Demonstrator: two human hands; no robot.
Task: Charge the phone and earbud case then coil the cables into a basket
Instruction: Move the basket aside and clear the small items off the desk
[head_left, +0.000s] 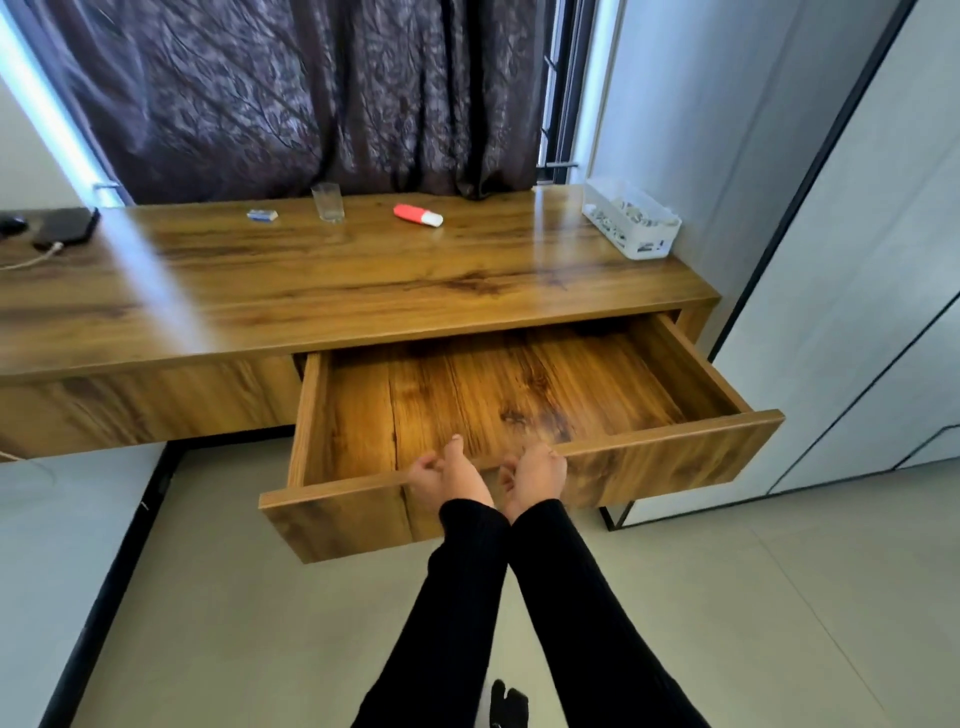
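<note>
A: One long wooden desk fills most of the view, its length running left to right under a dark patterned curtain. What sits below it?

B: A wide drawer on the right side stands pulled out toward the person, its wooden floor showing. Its long side runs parallel to the desk's front edge.

A: And the hands?

B: Both sit at the middle of the drawer's front panel. The left hand has its fingers curled over the top edge, and the right hand grips the same edge just beside it. Both arms wear black sleeves.

A: Where is the basket?

B: The white slotted basket stands at the desk's far right end, its long axis angled from the back toward the front right corner, with something pale inside that is too small to make out.

A: And the phone?

B: The dark phone lies flat at the far left end, its long axis slanted, with a pale cable at its near end trailing left. Well apart, along the back, stand a clear glass, a red and white object and a small blue item.
</note>
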